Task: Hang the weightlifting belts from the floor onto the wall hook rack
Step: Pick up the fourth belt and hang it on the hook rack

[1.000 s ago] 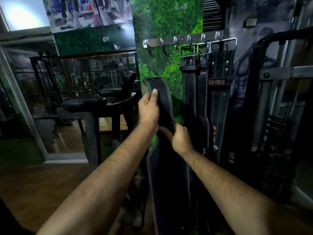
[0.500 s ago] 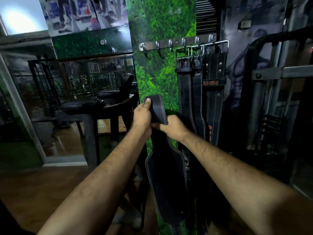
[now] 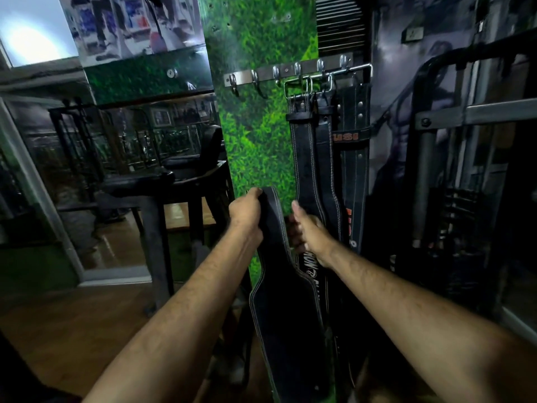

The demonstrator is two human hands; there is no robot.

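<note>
The wall panel (image 3: 255, 135) was clad in green artificial grass. Left of it, a mirrored wall (image 3: 130, 135) reflected dark gym racks. A black padded bench (image 3: 162, 181) on a dark metal frame stood before the mirror. The floor (image 3: 72, 321) was brown wood. A bright window (image 3: 32, 39) showed upper left. A muscular-figure mural (image 3: 398, 132) covered the right wall, beside a black machine frame (image 3: 465, 112).

Two bare forearms reach in from the lower edge of the frame, both with dark hair along them. No sleeve, watch, band or glove covers the left hand (image 3: 245, 209) or the right hand (image 3: 309, 232). The wrists are bare.
</note>
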